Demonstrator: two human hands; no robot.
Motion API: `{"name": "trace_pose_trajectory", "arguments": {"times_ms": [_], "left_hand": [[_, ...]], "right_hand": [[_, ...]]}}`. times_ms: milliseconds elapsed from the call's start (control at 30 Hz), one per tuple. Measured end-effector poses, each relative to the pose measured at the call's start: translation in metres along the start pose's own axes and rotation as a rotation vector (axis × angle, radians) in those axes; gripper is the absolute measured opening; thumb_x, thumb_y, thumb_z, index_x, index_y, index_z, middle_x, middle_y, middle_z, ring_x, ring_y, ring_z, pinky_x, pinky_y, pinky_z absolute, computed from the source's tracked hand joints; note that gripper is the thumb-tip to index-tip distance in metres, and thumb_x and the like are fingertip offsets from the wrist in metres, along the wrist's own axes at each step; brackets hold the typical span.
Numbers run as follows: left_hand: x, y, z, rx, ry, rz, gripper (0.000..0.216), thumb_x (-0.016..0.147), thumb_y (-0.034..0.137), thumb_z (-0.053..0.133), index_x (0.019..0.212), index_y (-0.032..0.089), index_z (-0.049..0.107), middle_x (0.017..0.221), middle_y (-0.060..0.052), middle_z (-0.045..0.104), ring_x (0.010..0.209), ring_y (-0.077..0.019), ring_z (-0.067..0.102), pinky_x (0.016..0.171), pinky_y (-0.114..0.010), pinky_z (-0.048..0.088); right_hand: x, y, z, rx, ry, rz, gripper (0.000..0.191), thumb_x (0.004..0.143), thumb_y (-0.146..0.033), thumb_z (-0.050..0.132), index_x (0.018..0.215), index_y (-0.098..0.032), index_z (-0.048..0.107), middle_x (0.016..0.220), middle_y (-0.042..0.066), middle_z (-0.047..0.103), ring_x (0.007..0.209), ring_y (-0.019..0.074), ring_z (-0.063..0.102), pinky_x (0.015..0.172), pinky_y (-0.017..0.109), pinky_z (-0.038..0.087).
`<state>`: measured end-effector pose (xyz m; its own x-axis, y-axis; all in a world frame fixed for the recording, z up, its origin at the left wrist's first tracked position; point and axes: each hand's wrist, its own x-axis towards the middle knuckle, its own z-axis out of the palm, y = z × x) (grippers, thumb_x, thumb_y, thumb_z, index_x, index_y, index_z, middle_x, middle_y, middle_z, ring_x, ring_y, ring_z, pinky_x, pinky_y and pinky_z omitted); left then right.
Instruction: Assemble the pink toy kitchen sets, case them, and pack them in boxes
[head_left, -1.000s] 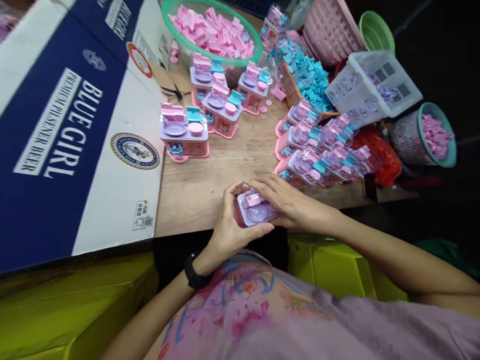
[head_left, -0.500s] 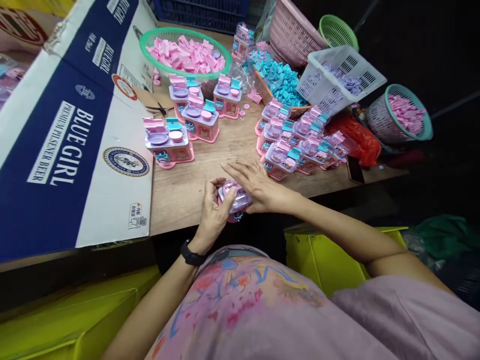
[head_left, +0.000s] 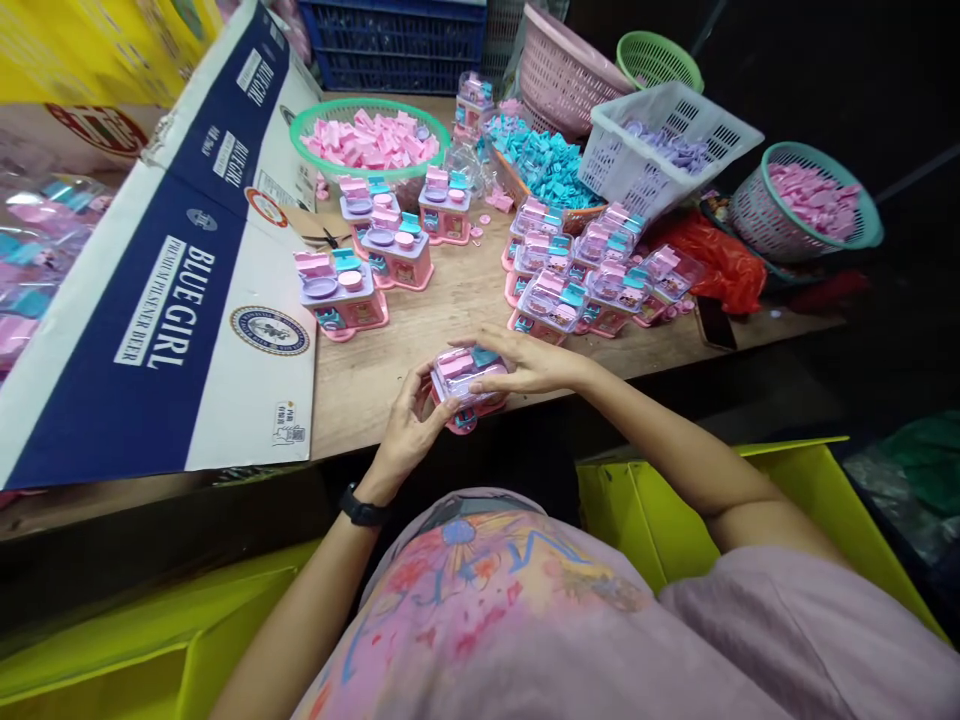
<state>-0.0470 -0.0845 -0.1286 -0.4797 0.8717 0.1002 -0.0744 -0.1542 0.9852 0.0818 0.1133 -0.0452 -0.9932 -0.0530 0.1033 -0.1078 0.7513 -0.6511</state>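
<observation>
At the table's front edge I hold a small toy kitchen (head_left: 466,385), pink and purple with a clear plastic cover over its top. My left hand (head_left: 411,425) grips its left side, thumb at the front. From the right, my right hand (head_left: 521,365) reaches over it, fingers behind and thumb on the cover. Several toy kitchens without a visible cover (head_left: 341,295) stand upright at the left behind my hands. To the right, more toy kitchens with clear covers (head_left: 551,300) are grouped close together.
A beer carton (head_left: 187,300) walls off the left side. Behind stand a green basket of pink pieces (head_left: 300,150), an orange basket of blue pieces (head_left: 544,160), a white basket of purple pieces (head_left: 615,165) and a teal basket (head_left: 757,215). A phone (head_left: 715,322) lies near the right front edge.
My right hand has shifted off the top of the toy kitchen toward its right side, so more of the clear cover shows. The camera view has swung slightly left.
</observation>
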Motion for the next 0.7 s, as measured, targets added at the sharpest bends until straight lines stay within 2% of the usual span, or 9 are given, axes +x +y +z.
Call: {"name": "trace_pose_trajectory", "arguments": {"times_ms": [133,233,300,400,467,533,633,700], "left_hand": [[-0.005,-0.002,-0.010,0.073,0.027,-0.002,0.068,0.087,0.047,0.079,0.142,0.023,0.047,0.148,-0.016,0.057,0.141,-0.0278,0.056,0.125,-0.049,0.038],[0.001,0.005,-0.023,0.187,0.049,0.012,0.061,0.090,0.050,0.073,0.141,0.023,0.050,0.145,-0.015,0.060,0.141,-0.0276,0.056,0.124,-0.050,0.039],[0.014,0.016,-0.037,0.369,0.174,0.081,0.053,0.092,0.051,0.070,0.134,0.022,0.056,0.139,-0.014,0.063,0.135,-0.0286,0.059,0.120,-0.050,0.042],[0.048,0.037,-0.063,0.725,0.425,0.261,0.047,0.092,0.047,0.067,0.130,0.021,0.058,0.133,-0.014,0.063,0.130,-0.0309,0.058,0.118,-0.052,0.042],[0.077,0.048,-0.081,0.911,0.543,0.337,0.051,0.091,0.045,0.065,0.133,0.018,0.055,0.136,-0.017,0.058,0.134,-0.0340,0.052,0.120,-0.054,0.037],[0.104,0.054,-0.098,1.036,0.606,0.332,0.059,0.090,0.046,0.064,0.137,0.012,0.051,0.142,-0.023,0.052,0.141,-0.0380,0.044,0.122,-0.056,0.031],[0.129,0.053,-0.116,1.154,0.571,0.227,0.070,0.087,0.049,0.066,0.142,0.010,0.047,0.148,-0.027,0.046,0.146,-0.0434,0.036,0.122,-0.062,0.028],[0.135,0.050,-0.122,1.201,0.511,0.138,0.072,0.087,0.052,0.066,0.144,0.012,0.047,0.148,-0.026,0.046,0.142,-0.0450,0.041,0.118,-0.063,0.033]], "right_hand": [[-0.005,-0.021,-0.001,-0.135,0.027,-0.030,0.062,0.099,-0.034,0.069,0.156,-0.024,0.047,0.156,0.017,0.045,0.149,0.0318,0.037,0.122,0.054,0.034],[0.000,-0.026,-0.004,-0.191,-0.038,-0.067,0.066,0.098,-0.022,0.069,0.158,-0.029,0.044,0.150,0.015,0.049,0.141,0.0297,0.047,0.118,0.052,0.041],[0.015,-0.019,-0.009,-0.229,-0.062,-0.081,0.066,0.096,-0.018,0.069,0.157,-0.029,0.046,0.146,0.015,0.053,0.136,0.0295,0.051,0.115,0.050,0.044],[0.053,0.001,-0.023,-0.315,-0.083,-0.072,0.066,0.092,-0.016,0.072,0.154,-0.025,0.050,0.147,0.016,0.053,0.135,0.0310,0.053,0.113,0.049,0.045],[0.081,0.018,-0.038,-0.394,-0.085,-0.016,0.069,0.088,-0.011,0.074,0.152,-0.023,0.051,0.147,0.017,0.054,0.135,0.0319,0.054,0.111,0.048,0.046],[0.102,0.035,-0.056,-0.488,-0.086,0.073,0.071,0.084,-0.006,0.075,0.150,-0.019,0.052,0.147,0.019,0.055,0.133,0.0330,0.055,0.110,0.046,0.047],[0.123,0.056,-0.088,-0.594,-0.084,0.260,0.074,0.079,-0.002,0.076,0.149,-0.012,0.052,0.142,0.024,0.059,0.129,0.0352,0.060,0.107,0.044,0.048],[0.133,0.070,-0.112,-0.563,-0.078,0.373,0.073,0.076,-0.002,0.079,0.145,-0.013,0.058,0.140,0.022,0.063,0.127,0.0346,0.062,0.107,0.041,0.048]]}}
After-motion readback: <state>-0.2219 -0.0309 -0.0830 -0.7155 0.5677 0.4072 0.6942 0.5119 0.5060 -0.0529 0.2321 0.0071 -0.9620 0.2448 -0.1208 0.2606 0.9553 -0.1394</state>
